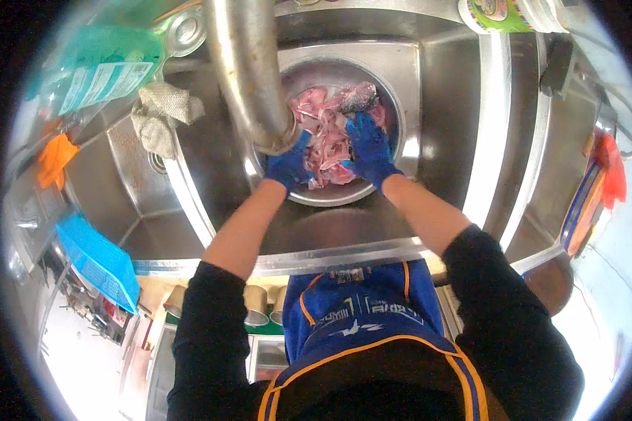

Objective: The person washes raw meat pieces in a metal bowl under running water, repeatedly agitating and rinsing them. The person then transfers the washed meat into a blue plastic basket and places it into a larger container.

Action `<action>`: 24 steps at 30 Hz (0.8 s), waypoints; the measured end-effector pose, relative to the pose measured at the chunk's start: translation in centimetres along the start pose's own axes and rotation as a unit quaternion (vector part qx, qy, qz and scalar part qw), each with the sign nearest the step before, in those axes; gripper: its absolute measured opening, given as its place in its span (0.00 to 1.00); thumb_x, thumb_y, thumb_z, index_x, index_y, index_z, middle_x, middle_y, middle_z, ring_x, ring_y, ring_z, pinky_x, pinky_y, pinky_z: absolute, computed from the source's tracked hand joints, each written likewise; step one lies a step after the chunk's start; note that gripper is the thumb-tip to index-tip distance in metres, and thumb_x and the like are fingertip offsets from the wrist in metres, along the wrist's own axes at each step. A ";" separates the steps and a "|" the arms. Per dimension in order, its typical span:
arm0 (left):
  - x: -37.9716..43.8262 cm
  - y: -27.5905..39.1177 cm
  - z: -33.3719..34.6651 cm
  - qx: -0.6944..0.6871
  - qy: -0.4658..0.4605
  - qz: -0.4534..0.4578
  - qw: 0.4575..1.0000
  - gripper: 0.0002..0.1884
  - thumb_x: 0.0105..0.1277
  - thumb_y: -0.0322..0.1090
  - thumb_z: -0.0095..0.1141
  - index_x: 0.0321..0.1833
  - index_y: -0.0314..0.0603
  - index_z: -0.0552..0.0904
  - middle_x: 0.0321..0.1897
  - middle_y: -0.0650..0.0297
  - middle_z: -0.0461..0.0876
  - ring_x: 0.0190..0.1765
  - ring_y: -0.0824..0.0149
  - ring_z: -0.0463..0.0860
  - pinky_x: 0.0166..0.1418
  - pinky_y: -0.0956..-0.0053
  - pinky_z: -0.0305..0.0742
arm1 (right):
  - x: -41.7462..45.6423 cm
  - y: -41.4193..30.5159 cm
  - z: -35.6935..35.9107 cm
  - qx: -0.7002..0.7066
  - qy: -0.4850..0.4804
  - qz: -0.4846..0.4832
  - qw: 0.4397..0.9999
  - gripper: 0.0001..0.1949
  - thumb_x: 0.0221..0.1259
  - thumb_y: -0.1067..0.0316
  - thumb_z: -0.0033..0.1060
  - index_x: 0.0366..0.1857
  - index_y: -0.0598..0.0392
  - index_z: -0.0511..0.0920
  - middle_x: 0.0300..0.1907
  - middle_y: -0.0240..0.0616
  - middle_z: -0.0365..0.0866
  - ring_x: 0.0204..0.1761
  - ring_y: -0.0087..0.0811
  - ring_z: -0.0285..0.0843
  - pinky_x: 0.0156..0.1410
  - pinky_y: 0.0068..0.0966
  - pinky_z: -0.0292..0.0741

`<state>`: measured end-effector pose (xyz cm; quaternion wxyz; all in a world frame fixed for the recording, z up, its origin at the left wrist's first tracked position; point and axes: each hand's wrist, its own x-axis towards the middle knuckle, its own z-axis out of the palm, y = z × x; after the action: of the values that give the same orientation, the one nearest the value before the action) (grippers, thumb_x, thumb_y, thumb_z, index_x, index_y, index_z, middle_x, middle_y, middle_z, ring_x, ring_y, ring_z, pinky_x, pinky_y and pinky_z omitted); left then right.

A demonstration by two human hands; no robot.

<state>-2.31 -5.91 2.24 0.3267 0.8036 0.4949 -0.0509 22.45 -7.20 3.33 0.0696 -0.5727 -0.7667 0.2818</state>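
A round stainless steel bowl (342, 199) sits in the middle sink basin, holding a pile of raw fish pieces (329, 142). They are pink, and one at the back has dark scaly skin (361, 98). Both my hands wear blue gloves and are inside the bowl. At the pile's left edge my left hand (289, 164) touches the pieces, its visible fingers apart; the wide metal pipe (247, 68) hangs close to it and covers part of the bowl. My right hand (371, 147) lies against the pile's right side with its fingers spread, some fingertips hidden among the pieces.
Metal dividers (487, 131) separate this basin from those at either side. A grey cloth (160, 116) drapes over the left divider, near a large green plastic bottle (105, 68). A blue plastic basket (99, 266) is at lower left. A white-and-green tub (497, 16) stands at the back right.
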 end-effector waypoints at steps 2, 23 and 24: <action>2.2 1.5 0.0 0.030 0.130 0.009 0.991 0.52 0.41 0.54 0.80 0.69 0.37 0.70 0.73 0.43 0.66 0.73 0.35 0.65 0.77 0.45 0.60 | 2.5 -1.4 1.2 0.001 0.058 0.026 0.998 0.35 0.52 0.57 0.72 0.65 0.57 0.72 0.62 0.55 0.74 0.67 0.54 0.70 0.72 0.45 0.68; 2.1 0.5 -3.3 -0.147 -0.063 -0.064 0.985 0.42 0.62 0.58 0.64 0.71 0.34 0.72 0.69 0.38 0.72 0.73 0.39 0.70 0.72 0.50 0.67 | 1.9 0.2 2.0 0.248 -0.031 -0.059 0.967 0.18 0.64 0.55 0.62 0.52 0.54 0.79 0.49 0.53 0.83 0.56 0.54 0.81 0.61 0.44 0.77; 0.0 0.8 -2.5 0.004 -0.055 -0.023 0.998 0.42 0.60 0.56 0.65 0.73 0.36 0.71 0.73 0.40 0.67 0.75 0.40 0.67 0.74 0.50 0.65 | 0.5 0.1 1.9 0.165 0.016 -0.056 0.985 0.20 0.63 0.56 0.63 0.54 0.55 0.78 0.50 0.53 0.83 0.57 0.54 0.80 0.62 0.45 0.76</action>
<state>-2.23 -4.72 4.54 0.3487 0.7894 0.4942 -0.1048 21.52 -7.38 1.62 0.1914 -0.5144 -0.7389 0.3908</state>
